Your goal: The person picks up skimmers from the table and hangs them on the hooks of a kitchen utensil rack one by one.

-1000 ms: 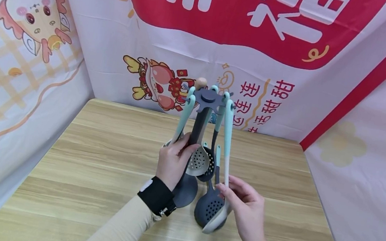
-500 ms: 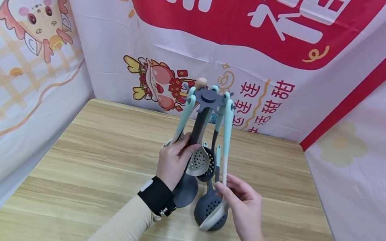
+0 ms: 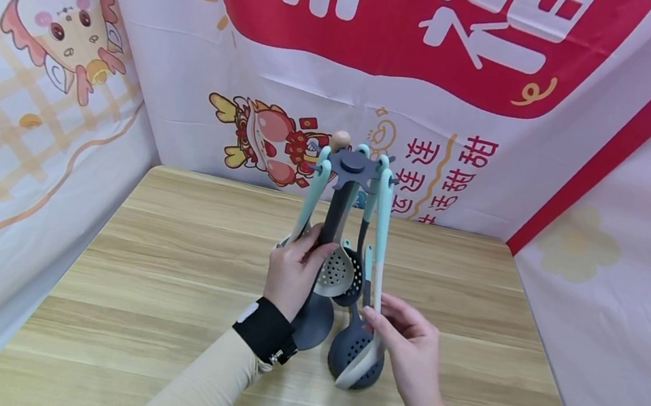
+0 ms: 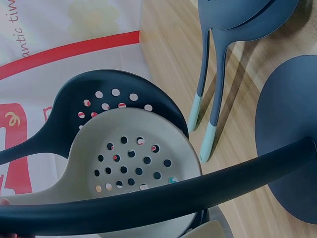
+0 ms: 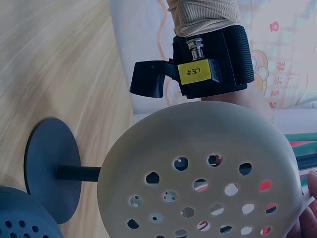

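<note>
My left hand (image 3: 295,264) grips the dark pole of a utensil stand (image 3: 351,160); its round base (image 4: 292,139) is on the table. Between thumb and fingers, my right hand (image 3: 412,345) pinches the stem of a beige skimmer (image 5: 198,148) with a mint handle. That handle's top is right at a hook on the stand's right side, and its holed bowl hangs low at the front. Another beige skimmer (image 4: 133,148) and a dark slotted spoon (image 4: 109,89) hang on the stand behind the pole. More mint handles hang at its left, partly hidden by my left hand.
Two dark utensils with mint handles lie on the wooden table (image 3: 169,265), one a slotted spoon (image 3: 347,340), just right of the base. A round wooden knob (image 3: 340,140) shows behind the stand's top. Printed cloth walls (image 3: 317,78) enclose the back and sides.
The skimmer in my right hand has swung slightly left, its bowl shifting with the hand. My left hand keeps its grip on the pole, and the stand stays in place.
</note>
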{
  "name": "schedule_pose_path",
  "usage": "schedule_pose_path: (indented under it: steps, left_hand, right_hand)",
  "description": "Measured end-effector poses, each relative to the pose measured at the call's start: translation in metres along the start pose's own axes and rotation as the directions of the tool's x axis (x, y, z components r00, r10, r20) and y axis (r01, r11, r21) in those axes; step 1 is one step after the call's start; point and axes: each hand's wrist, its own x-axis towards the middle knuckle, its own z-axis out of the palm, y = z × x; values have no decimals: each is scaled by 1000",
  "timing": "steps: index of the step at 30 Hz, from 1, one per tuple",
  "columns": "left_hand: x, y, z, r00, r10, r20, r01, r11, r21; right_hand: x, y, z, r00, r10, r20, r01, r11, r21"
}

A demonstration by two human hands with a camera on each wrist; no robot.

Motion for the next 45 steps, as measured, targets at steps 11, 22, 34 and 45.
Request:
schedule_pose_path:
  steps: [11, 22, 34, 45]
  left_hand:
    - [0, -1, 1, 999, 31, -11, -31, 999, 7]
    - [-1, -2, 3, 999, 30, -13, -30, 999, 24]
    - [-1, -3, 2, 1000, 23, 2, -23, 998, 52]
    - [0, -3, 2, 999, 39, 0, -39, 995, 91]
  right_hand:
    - [3, 0, 3, 999, 34, 26, -34, 999, -9]
    - [5, 5, 8, 997, 42, 63, -41, 999, -11]
    - [11, 12, 13, 997, -1, 73, 3, 1000, -29]
    - [13, 14, 14, 995, -40, 89, 41, 999, -11]
